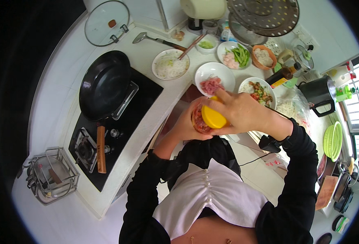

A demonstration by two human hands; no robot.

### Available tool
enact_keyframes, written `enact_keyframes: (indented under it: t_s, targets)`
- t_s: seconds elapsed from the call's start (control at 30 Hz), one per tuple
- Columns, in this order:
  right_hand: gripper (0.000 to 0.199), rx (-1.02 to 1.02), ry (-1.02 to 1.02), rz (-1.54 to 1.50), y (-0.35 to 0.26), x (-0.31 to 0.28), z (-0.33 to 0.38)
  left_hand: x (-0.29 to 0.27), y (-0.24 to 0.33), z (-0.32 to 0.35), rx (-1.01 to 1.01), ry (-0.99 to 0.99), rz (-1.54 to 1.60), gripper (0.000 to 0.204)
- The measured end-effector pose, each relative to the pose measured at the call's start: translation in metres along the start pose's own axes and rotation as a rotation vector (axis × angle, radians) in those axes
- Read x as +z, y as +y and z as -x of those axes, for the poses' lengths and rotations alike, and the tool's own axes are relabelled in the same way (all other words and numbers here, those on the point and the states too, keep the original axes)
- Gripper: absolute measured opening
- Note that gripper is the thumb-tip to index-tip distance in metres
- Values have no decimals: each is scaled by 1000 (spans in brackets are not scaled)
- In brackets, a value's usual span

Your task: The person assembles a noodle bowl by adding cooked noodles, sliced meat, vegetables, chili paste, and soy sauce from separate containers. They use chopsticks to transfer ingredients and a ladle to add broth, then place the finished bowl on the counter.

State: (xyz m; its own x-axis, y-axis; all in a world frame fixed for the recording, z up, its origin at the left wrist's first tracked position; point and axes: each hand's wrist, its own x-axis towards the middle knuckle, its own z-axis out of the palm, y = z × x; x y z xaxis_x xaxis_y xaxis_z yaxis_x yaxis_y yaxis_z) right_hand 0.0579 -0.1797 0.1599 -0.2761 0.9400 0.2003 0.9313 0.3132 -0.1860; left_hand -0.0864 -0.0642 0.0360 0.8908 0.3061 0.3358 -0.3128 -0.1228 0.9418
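In front of my chest, my left hand [184, 124] is wrapped round a jar [198, 120] of chunky red sauce. My right hand [248, 112] grips the jar's yellow lid [214, 117] from above, its fingers curled over the rim. The lid covers much of the jar, and I cannot tell whether it is loose. Just beyond my hands on the counter is a white bowl of sliced raw meat [212, 85]. A bowl of chopped vegetables and peppers [260, 93] stands beside my right wrist.
A black wok [105, 85] sits on the black stove [147, 87] at left. Behind stand a bowl of white noodles [170, 65] with chopsticks [192, 46], a spatula [159, 40] and a plate of green peppers [241, 55]. A dark sauce bottle [280, 76] and black pot [318, 91] are at right.
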Motion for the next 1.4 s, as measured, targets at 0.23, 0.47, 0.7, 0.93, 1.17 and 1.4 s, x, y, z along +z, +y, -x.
enact_keyframes:
  t_s: [0.23,0.47,0.7,0.93,1.17,1.4]
  targets:
    - [56,-258,-225,-219,-38,8,-48,-62,13,57,-246,-223,240,99]
    - [51,-464,-337,-157,-71,12,-80,-90,30,85,-463,-434,840,95]
    - [59,165,-391,-150,-94,31,-128,-105,23,109,-192,-12,281,95]
    - [50,-87,-384,-155,-100,44,-154,-124,1,133,-215,41,382,98]
    - [65,-10,-13,-371,-31,58,-175,-130,-11,147,-138,357,354,107]
    - [62,310,26,-582,33,257,-192,-128,-15,150,-38,636,199,105]
